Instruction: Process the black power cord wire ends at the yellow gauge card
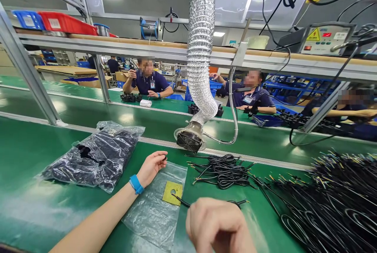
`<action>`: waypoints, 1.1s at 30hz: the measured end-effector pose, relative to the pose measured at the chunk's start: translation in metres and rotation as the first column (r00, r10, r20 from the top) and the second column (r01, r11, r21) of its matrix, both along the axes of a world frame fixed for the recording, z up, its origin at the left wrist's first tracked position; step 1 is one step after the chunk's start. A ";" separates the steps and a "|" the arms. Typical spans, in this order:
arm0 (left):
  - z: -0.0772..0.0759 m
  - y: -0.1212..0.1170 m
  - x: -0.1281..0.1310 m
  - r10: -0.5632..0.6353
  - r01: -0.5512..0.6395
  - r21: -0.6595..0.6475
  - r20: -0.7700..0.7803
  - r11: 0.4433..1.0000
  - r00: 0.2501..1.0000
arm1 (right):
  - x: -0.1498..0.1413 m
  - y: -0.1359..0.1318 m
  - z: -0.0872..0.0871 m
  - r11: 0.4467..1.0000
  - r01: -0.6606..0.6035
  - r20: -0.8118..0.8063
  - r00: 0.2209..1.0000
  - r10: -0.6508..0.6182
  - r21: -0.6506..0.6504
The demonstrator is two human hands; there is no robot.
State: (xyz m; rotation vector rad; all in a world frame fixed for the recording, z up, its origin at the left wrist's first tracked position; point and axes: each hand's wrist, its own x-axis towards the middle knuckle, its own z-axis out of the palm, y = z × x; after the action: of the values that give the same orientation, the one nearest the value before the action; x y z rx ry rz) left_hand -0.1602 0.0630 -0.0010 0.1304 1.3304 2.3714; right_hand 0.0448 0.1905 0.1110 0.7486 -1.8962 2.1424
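Note:
My left hand, a blue band on its wrist, is closed in a pinch. A small dark piece shows at its fingertips, too small to name. My right hand is closed on a black cable. The cable's stripped end lies over a square yellow sponge with a hole in its middle. That sponge rests on a flat clear plastic bag. Left of my left hand lies a clear bag of black parts. What is under my right palm is hidden.
A fume extractor on a silver duct hangs ahead. Coiled black cables lie beyond my right hand, and a large cable pile covers the right. A metal-edged shelf crosses above. Several co-workers sit opposite.

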 end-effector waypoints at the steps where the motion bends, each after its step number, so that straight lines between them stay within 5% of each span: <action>1: 0.000 0.000 0.000 -0.002 0.002 0.002 -0.002 1.000 1.000 | -0.004 0.005 -0.005 0.983 0.112 -0.026 0.994 -0.109 0.146; 4: 0.001 0.000 0.001 -0.008 0.008 0.002 0.003 1.000 1.000 | -0.026 0.020 -0.035 0.738 0.418 -0.229 0.908 -0.350 0.530; 7: 0.001 0.000 0.002 -0.011 0.011 -0.009 0.010 1.000 1.000 | -0.048 0.034 -0.072 0.436 0.566 -0.431 0.821 -0.375 0.700; 10: 0.000 0.000 0.002 -0.010 0.010 -0.023 0.010 1.000 1.000 | -0.058 0.040 -0.094 0.285 0.548 -0.443 0.822 -0.358 0.786; 17: -0.007 0.000 -0.001 0.000 0.002 -0.040 0.042 0.999 0.999 | -0.056 0.040 -0.093 0.221 0.385 -0.279 0.876 -0.392 0.896; 26: -0.010 0.000 -0.002 0.000 0.001 -0.034 0.036 0.999 0.999 | -0.056 0.043 -0.083 0.235 0.164 -0.057 0.913 -0.404 0.958; 33: -0.009 0.001 -0.002 0.003 -0.001 -0.048 0.040 0.999 0.999 | -0.057 0.044 -0.083 0.263 0.105 0.014 0.910 -0.415 0.959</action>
State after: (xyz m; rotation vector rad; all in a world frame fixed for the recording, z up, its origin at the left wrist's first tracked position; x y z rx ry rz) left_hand -0.1620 0.0639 -0.0101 0.0674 1.3680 2.3294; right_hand -0.0118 0.2344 0.0281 0.1599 -3.1453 0.6784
